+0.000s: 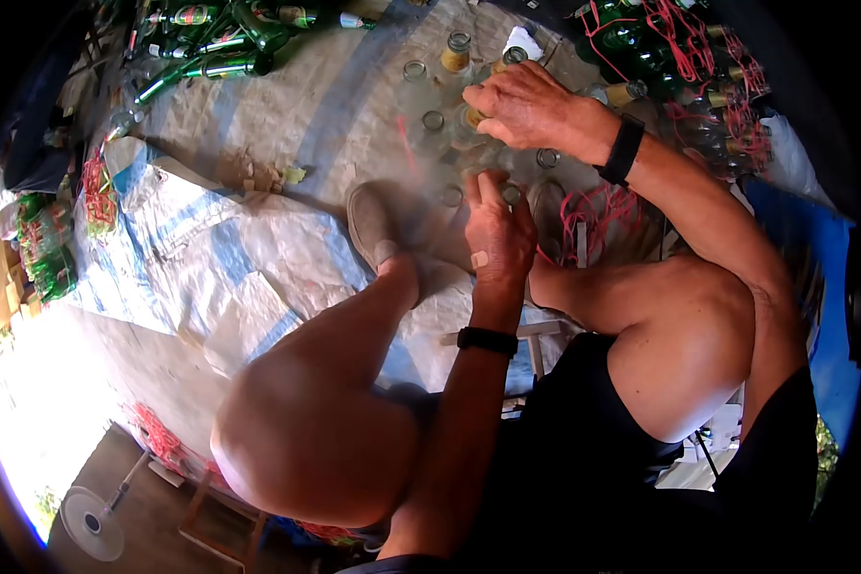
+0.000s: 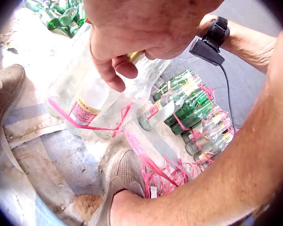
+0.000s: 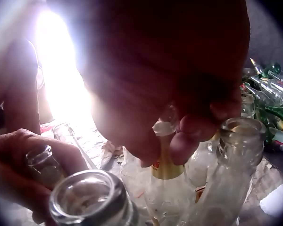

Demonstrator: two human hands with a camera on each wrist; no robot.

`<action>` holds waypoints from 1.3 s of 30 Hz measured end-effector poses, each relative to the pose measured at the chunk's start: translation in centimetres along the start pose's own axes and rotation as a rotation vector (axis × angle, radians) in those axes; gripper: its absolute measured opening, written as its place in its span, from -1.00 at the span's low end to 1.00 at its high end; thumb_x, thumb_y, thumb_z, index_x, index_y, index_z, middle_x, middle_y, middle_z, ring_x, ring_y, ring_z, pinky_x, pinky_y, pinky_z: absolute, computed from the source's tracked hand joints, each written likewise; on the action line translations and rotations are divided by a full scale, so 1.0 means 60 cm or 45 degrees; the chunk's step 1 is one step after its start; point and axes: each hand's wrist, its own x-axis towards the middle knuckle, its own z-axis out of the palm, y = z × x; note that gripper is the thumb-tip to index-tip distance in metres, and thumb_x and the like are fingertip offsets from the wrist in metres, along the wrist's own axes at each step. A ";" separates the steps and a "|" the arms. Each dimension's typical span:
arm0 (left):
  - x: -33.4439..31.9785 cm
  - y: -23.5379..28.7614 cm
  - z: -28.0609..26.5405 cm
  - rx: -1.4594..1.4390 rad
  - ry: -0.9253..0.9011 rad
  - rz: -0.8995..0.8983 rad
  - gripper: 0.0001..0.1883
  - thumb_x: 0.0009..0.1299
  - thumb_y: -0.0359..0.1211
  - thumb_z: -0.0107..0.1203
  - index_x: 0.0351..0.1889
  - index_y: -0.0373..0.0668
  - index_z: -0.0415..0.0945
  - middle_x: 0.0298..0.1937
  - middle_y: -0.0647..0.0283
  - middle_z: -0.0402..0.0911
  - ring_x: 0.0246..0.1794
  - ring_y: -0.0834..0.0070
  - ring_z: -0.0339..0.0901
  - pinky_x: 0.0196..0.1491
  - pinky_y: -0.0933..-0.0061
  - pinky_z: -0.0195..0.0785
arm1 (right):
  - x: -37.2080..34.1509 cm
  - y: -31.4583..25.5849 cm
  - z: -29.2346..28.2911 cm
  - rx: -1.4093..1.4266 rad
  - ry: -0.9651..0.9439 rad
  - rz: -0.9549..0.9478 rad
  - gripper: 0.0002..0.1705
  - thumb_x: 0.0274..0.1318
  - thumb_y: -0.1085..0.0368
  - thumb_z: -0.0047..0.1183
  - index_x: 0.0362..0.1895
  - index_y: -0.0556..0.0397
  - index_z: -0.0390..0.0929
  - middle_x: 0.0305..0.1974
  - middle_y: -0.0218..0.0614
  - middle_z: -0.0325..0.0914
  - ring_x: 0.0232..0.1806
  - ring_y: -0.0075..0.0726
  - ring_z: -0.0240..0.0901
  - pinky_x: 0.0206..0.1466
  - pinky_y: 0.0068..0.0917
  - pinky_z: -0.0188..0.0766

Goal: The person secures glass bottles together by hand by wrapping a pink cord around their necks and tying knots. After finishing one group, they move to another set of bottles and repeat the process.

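Several clear glass bottles stand clustered between the person's shoes. My right hand [image 1: 536,107] reaches over them, its thumb and fingers pinching the gold-wrapped neck of a clear bottle [image 3: 167,169]. Closer to the body, my left hand [image 1: 499,234] is at the near edge of the cluster, with a bottle mouth [image 1: 511,194] between its fingers and thumb. In the left wrist view, this hand's curled fingers [image 2: 114,77] hang beside the bottles. Pink string [image 2: 92,127] runs round the lower part of the bottles, knotted at the front; one bottle bears a red and yellow label [image 2: 81,113].
Green bottles [image 1: 225,65] lie piled at the far left. Bundles of bottles tied with pink string [image 1: 674,48] stand at the right. Loose pink string [image 1: 603,220] lies by the right shoe [image 2: 127,167]. A white and blue woven sheet [image 1: 230,249] covers the floor.
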 end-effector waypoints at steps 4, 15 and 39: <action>-0.001 0.001 0.001 -0.009 -0.002 -0.032 -0.73 0.43 -0.39 0.14 0.04 -0.18 0.38 0.03 -0.07 0.50 -0.11 -0.20 0.55 -0.13 -0.05 0.45 | 0.019 0.006 -0.009 0.032 -0.086 0.021 -0.71 0.00 0.24 0.29 -0.35 0.06 0.43 -0.42 -0.13 0.57 -0.24 0.17 0.57 -0.19 0.02 0.43; -0.002 0.005 0.002 -0.047 0.007 -0.073 -0.69 0.39 -0.39 0.21 0.05 -0.19 0.44 0.00 -0.11 0.52 -0.09 -0.19 0.56 -0.07 -0.04 0.44 | 0.034 0.013 -0.012 0.111 -0.063 0.075 -0.74 -0.01 0.27 0.23 -0.30 0.08 0.42 -0.43 -0.05 0.59 -0.27 0.24 0.58 -0.22 0.08 0.45; -0.003 -0.005 0.001 -0.020 -0.031 0.036 -0.72 0.41 -0.39 0.13 0.03 -0.30 0.43 -0.05 -0.13 0.49 0.01 -0.12 0.46 0.10 0.06 0.38 | -0.178 0.218 -0.125 -0.106 -0.394 0.812 -0.45 0.04 -0.03 0.33 -0.04 0.11 0.56 -0.13 0.11 0.64 -0.03 0.20 0.61 0.00 0.03 0.49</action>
